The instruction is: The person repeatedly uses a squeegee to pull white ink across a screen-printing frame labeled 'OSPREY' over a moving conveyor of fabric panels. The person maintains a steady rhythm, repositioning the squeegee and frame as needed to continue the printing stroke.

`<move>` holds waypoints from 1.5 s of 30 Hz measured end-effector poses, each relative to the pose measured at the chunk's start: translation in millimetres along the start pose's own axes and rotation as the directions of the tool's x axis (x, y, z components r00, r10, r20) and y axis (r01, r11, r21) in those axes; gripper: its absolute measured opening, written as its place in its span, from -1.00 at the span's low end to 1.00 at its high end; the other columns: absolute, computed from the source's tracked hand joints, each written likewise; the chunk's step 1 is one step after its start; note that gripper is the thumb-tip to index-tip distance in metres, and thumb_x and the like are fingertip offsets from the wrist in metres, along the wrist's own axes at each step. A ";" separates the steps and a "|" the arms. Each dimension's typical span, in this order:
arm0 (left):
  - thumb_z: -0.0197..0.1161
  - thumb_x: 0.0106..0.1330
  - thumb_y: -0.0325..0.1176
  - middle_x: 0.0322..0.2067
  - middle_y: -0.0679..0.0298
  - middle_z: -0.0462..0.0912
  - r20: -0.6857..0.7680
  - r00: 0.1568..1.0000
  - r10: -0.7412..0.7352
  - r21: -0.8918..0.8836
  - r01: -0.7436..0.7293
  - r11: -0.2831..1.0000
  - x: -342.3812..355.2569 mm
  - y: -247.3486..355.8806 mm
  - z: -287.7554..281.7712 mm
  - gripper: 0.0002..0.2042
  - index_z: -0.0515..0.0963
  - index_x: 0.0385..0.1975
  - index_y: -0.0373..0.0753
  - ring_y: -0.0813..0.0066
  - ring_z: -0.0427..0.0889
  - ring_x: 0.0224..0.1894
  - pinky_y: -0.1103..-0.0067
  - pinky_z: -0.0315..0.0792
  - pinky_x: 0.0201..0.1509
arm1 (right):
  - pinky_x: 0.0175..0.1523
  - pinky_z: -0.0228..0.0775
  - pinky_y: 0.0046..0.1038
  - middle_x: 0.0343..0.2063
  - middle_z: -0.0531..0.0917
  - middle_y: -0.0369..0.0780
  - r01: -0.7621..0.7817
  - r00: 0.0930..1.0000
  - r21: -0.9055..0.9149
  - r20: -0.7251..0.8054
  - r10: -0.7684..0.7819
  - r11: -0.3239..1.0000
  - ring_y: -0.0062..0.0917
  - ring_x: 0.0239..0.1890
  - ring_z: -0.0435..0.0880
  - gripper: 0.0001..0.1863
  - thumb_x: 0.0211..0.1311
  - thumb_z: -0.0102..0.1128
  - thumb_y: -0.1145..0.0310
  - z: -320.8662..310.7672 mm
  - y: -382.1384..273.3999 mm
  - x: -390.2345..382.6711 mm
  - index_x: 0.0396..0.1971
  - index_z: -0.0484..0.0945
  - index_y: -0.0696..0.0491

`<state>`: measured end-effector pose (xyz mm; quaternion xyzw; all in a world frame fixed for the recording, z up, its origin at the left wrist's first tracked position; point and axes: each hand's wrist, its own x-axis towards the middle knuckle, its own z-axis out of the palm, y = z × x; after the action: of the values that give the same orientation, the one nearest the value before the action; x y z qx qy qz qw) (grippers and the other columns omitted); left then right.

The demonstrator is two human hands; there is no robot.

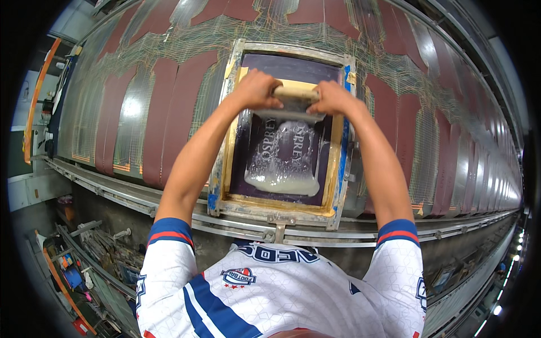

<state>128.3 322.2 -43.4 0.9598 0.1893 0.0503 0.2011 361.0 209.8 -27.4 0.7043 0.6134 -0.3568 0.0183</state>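
Both of my arms reach forward over a screen-printing frame point(276, 218) that lies on a long printing table. My left hand point(258, 90) and my right hand point(333, 98) grip the two ends of a squeegee point(297, 93) with a pale wooden handle. Its blade rests across the upper part of the dark mesh point(239, 174). Nearer to me, a pool of whitish, glossy ink point(282, 183) spreads over the mesh, with light lettering showing through. Yellowish and blue tape lines the frame's edges.
Maroon cut fabric pieces point(164, 112) lie in rows on the table to both sides and beyond the frame. A metal rail point(186, 209) runs along the near table edge. Cluttered shelving point(73, 276) stands at the lower left.
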 end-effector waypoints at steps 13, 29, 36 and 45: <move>0.57 -0.04 -0.02 -0.57 0.13 0.68 -0.071 0.997 0.000 -0.033 -0.003 0.999 -2.9 -18.4 29.1 -0.60 0.73 -0.27 -0.12 0.07 0.68 -0.44 0.29 0.53 -0.24 | -0.28 0.56 -0.22 -0.56 0.72 -0.05 0.115 0.969 -0.025 -0.218 -0.118 0.993 -0.15 -0.43 0.75 -0.64 -0.10 0.57 0.20 32.5 12.0 15.2 -0.36 0.73 0.14; 0.57 -0.10 -0.27 -0.45 0.35 0.67 0.097 0.994 -0.048 0.007 0.048 0.999 -198.7 117.3 41.1 -0.74 0.63 -0.44 -0.08 0.32 0.66 -0.34 0.37 0.33 -0.12 | -0.06 0.40 -0.17 -0.58 0.66 -0.16 0.233 0.884 -0.164 -0.375 -0.279 0.959 -0.23 -0.31 0.64 -0.78 -0.20 0.48 0.32 175.9 -69.4 -174.4 -0.47 0.70 0.02; 0.60 -0.05 -0.14 -0.53 0.27 0.68 -0.098 0.994 -0.041 0.078 0.049 0.996 -56.4 26.6 12.3 -0.71 0.65 -0.47 -0.13 0.13 0.67 -0.37 0.28 0.41 -0.12 | -0.08 0.58 -0.10 -0.46 0.74 -0.05 0.162 0.922 -0.165 -0.326 -0.209 0.973 -0.05 -0.29 0.74 -0.76 -0.11 0.48 0.26 51.1 -22.4 -41.9 -0.39 0.74 0.00; 0.56 0.00 -0.12 -0.44 0.20 0.70 -0.116 0.991 -0.064 0.129 0.079 0.989 24.8 -29.2 13.6 -0.68 0.71 -0.32 -0.15 0.05 0.69 -0.31 0.22 0.53 -0.19 | -0.10 0.55 -0.19 -0.38 0.75 0.01 0.075 0.960 0.000 -0.271 -0.072 0.997 -0.07 -0.23 0.74 -0.64 0.00 0.49 0.26 1.9 12.9 24.9 -0.17 0.72 0.07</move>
<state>143.5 351.4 -67.1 0.9594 0.2374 0.0838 0.1274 371.3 226.9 -47.2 0.7234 0.6339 -0.2608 -0.0827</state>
